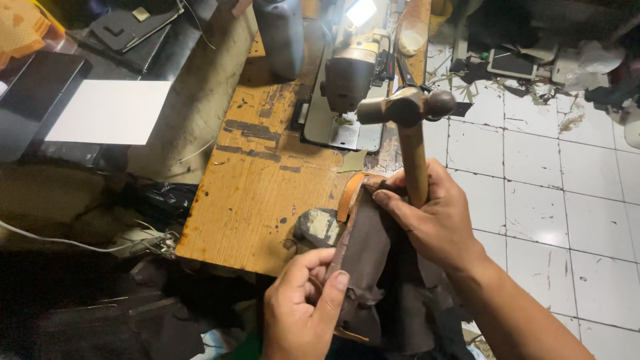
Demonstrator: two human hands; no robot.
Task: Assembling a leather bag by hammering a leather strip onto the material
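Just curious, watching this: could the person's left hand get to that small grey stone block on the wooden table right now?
Probably yes. The grey block lies just beyond the left hand, with nothing between them on the wooden table. But that hand is pinching the brown leather piece, so it would have to let go first.

Dk brown leather piece (377, 267), tan edge, upright, wood-handled hammer (408, 120) raised

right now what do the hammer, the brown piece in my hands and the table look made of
Hammer: dull dark metal head, smooth pale wooden handle. Brown piece: probably matte leather or faux leather, limp and folded, tan edge. Table: bare wood, worn, with dark stains and scuffs.
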